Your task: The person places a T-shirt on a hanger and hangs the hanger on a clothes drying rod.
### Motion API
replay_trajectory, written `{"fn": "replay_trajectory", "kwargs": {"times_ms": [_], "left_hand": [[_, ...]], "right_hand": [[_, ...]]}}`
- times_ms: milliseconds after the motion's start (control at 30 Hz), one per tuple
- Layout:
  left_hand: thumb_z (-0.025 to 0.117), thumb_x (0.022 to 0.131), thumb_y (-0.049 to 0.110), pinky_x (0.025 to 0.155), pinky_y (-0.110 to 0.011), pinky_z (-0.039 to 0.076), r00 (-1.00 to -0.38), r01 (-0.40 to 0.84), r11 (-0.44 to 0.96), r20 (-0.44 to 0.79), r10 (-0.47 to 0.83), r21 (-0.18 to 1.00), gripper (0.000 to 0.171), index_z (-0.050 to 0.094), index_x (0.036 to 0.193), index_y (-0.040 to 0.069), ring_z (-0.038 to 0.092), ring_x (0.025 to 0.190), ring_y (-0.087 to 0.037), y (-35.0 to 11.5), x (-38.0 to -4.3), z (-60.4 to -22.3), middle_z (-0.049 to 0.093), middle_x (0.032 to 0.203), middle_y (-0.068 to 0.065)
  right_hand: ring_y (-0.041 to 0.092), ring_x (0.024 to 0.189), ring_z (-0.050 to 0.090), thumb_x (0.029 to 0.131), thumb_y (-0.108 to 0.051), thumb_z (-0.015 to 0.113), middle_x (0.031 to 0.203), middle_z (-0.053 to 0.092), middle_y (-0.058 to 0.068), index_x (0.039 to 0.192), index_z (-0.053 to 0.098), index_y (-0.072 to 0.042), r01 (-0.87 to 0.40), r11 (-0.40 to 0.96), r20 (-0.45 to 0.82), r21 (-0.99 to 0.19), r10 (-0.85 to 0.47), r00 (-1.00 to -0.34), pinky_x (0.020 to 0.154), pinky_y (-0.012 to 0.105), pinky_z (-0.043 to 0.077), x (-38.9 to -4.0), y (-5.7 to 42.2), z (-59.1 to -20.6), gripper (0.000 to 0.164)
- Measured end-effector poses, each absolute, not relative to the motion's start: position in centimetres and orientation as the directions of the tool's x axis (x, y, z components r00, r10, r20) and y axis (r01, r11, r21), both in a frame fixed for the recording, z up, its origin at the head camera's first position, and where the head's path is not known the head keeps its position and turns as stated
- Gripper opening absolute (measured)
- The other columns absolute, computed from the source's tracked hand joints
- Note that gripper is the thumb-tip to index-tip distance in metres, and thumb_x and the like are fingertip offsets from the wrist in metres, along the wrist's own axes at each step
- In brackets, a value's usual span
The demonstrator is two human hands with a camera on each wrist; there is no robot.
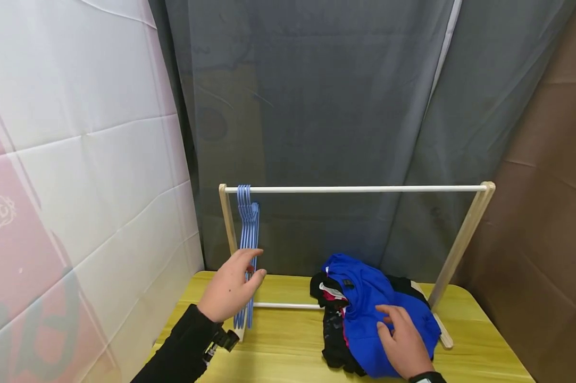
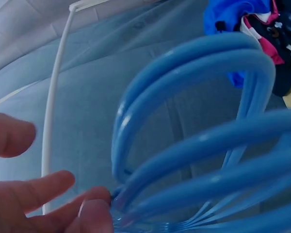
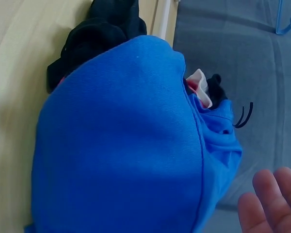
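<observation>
Several blue hangers (image 1: 245, 213) hang bunched at the left end of the white rail (image 1: 345, 189). My left hand (image 1: 231, 287) is in front of them, thumb and fingers apart. In the left wrist view, a fingertip is right at the edge of the looped blue hangers (image 2: 184, 73). A blue garment (image 1: 369, 298) lies on top of a pile with black clothes (image 1: 337, 340) below it. Over the blue garment hovers my right hand (image 1: 405, 343), fingers loosely bent and holding nothing. The right wrist view shows its fingertips beside the blue cloth (image 3: 121, 141).
The rack has wooden side posts (image 1: 462, 242) and a low white bar (image 1: 288, 306), standing on a yellow wood-grain table (image 1: 283, 351). A grey curtain (image 1: 316, 106) hangs behind, a white and pink sheet (image 1: 101, 159) at left, a brown one (image 1: 546, 213) at right.
</observation>
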State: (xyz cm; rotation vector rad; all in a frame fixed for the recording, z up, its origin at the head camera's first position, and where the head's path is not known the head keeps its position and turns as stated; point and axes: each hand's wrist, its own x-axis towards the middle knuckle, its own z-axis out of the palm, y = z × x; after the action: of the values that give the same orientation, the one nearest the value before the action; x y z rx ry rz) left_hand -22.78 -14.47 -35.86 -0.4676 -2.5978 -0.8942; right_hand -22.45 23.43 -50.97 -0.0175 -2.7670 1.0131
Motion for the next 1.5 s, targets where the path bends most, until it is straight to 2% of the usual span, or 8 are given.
{"fn": "replay_trajectory", "kwargs": {"times_ms": [600, 767, 900, 1000, 1133, 1300, 1367, 1500], "left_hand": [[0.063, 0.100, 0.030, 0.084, -0.042, 0.053, -0.937, 0.282, 0.739, 0.341, 0.076, 0.612, 0.053, 0.050, 0.145, 0.004, 0.059, 0.101, -0.024, -15.1, -23.3, -36.3, 0.057, 0.127, -0.015], [0.065, 0.099, 0.030, 0.089, -0.046, 0.053, -0.947, 0.247, 0.783, 0.313, 0.071, 0.571, 0.059, 0.047, 0.146, 0.000, 0.062, 0.104, -0.028, -15.0, -23.6, -36.1, 0.060, 0.126, -0.015], [0.068, 0.097, 0.038, 0.095, -0.052, 0.051, -0.952, 0.218, 0.829, 0.298, 0.066, 0.515, 0.070, 0.044, 0.148, -0.003, 0.062, 0.117, -0.034, -14.6, -23.7, -36.4, 0.059, 0.136, -0.020], [0.071, 0.094, 0.040, 0.091, -0.051, 0.053, -0.959, 0.205, 0.832, 0.275, 0.067, 0.515, 0.078, 0.040, 0.150, -0.004, 0.067, 0.109, -0.032, -14.3, -23.8, -36.8, 0.063, 0.130, -0.021], [0.071, 0.095, 0.027, 0.076, -0.044, 0.056, -0.971, 0.207, 0.785, 0.224, 0.089, 0.584, 0.069, 0.040, 0.147, -0.007, 0.069, 0.084, -0.021, -14.2, -24.2, -37.6, 0.069, 0.113, -0.019], [0.061, 0.100, 0.013, 0.090, -0.049, 0.053, -0.982, 0.185, 0.681, 0.154, 0.107, 0.708, 0.039, 0.050, 0.133, -0.003, 0.067, 0.106, -0.030, -14.5, -24.7, -38.7, 0.062, 0.127, -0.022], [0.059, 0.101, 0.018, 0.094, -0.050, 0.051, -0.986, 0.168, 0.650, 0.126, 0.112, 0.741, 0.033, 0.051, 0.127, 0.000, 0.065, 0.111, -0.031, -14.6, -24.9, -39.0, 0.061, 0.128, -0.020], [0.061, 0.100, 0.036, 0.081, -0.044, 0.051, -0.989, 0.131, 0.612, 0.061, 0.134, 0.780, 0.048, 0.046, 0.132, 0.002, 0.064, 0.089, -0.023, -14.6, -25.0, -39.4, 0.064, 0.113, -0.016]], "right_hand": [[0.035, 0.116, 0.057, 0.101, -0.019, 0.058, 0.137, 0.046, 0.016, 0.136, 0.057, -0.009, -0.022, 0.722, 0.113, -0.692, 0.078, -0.991, 0.086, 0.050, 0.052, -22.1, 23.9, -52.1, 0.036], [0.034, 0.115, 0.057, 0.102, -0.018, 0.058, 0.137, 0.046, 0.018, 0.137, 0.057, -0.008, -0.020, 0.717, 0.104, -0.697, 0.074, -0.992, 0.084, 0.049, 0.053, -22.1, 24.1, -52.3, 0.036], [0.032, 0.114, 0.058, 0.102, -0.017, 0.057, 0.138, 0.046, 0.018, 0.136, 0.058, -0.009, -0.011, 0.715, 0.101, -0.699, 0.083, -0.991, 0.084, 0.049, 0.052, -21.8, 24.2, -52.4, 0.035], [0.032, 0.113, 0.058, 0.102, -0.016, 0.057, 0.137, 0.046, 0.017, 0.136, 0.058, -0.009, -0.012, 0.714, 0.105, -0.700, 0.087, -0.991, 0.084, 0.049, 0.052, -21.7, 24.2, -52.5, 0.035], [0.032, 0.113, 0.058, 0.102, -0.016, 0.057, 0.136, 0.047, 0.018, 0.135, 0.058, -0.008, -0.005, 0.708, 0.101, -0.706, 0.093, -0.990, 0.084, 0.049, 0.052, -21.6, 24.1, -52.5, 0.035], [0.032, 0.113, 0.058, 0.102, -0.016, 0.055, 0.136, 0.047, 0.018, 0.135, 0.059, -0.008, 0.010, 0.701, 0.084, -0.713, 0.100, -0.991, 0.085, 0.049, 0.052, -21.4, 24.3, -52.4, 0.034], [0.032, 0.113, 0.059, 0.102, -0.016, 0.055, 0.136, 0.047, 0.018, 0.135, 0.059, -0.008, 0.015, 0.695, 0.077, -0.719, 0.100, -0.992, 0.085, 0.049, 0.052, -21.2, 24.4, -52.4, 0.034], [0.033, 0.113, 0.059, 0.103, -0.016, 0.055, 0.136, 0.047, 0.018, 0.134, 0.059, -0.008, 0.026, 0.683, 0.064, -0.730, 0.106, -0.992, 0.086, 0.050, 0.052, -21.0, 24.6, -52.5, 0.033]]}}
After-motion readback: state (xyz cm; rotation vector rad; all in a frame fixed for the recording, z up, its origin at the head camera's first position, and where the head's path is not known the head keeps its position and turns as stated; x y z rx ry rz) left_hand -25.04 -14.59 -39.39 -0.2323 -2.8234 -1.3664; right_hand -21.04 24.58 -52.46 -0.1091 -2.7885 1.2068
